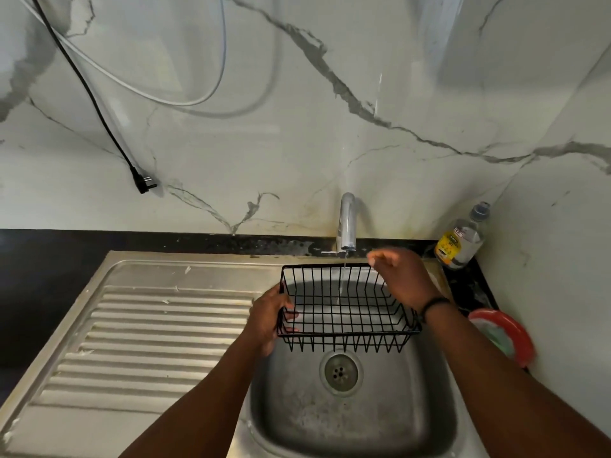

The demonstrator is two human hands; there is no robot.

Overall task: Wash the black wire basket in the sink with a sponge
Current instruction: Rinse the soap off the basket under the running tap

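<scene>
Sink bowl: the steel sink (390,421) lies nearest, with a round drain (340,372) in its floor; the metal looks wet and stained.
Draining board: the ribbed board (148,342) is at the left of the bowl, part of the same steel piece.
Left hand: the left hand (267,320) grips the left end of the basket, fingers curled round the wires of the short side, fingertips showing inside it.
Basket: the black wire basket (347,312) is held in the air over the bowl, above the drain, opening turned up and toward the person; it does not touch the sink floor.
Right hand: the right hand (401,279) is at the far right corner of the basket, fingers bent over the upper rim wire; the picture is blurred there, so I cannot tell if it really holds the wire or only rests on it. A dark band (434,304) is on this wrist.
Red dish: a red round dish (515,335) with something green in it sits on the dark counter at the right of the sink.
Tap: the chrome tap (347,223) stands behind the bowl; a thin stream of water (344,276) falls from it into the basket.
Bottle: a clear bottle (463,241) with yellow label stands in the right corner.
Wall: the marble-look wall (330,127) carries a black cable with plug (143,183) and a white cable (139,89).
</scene>
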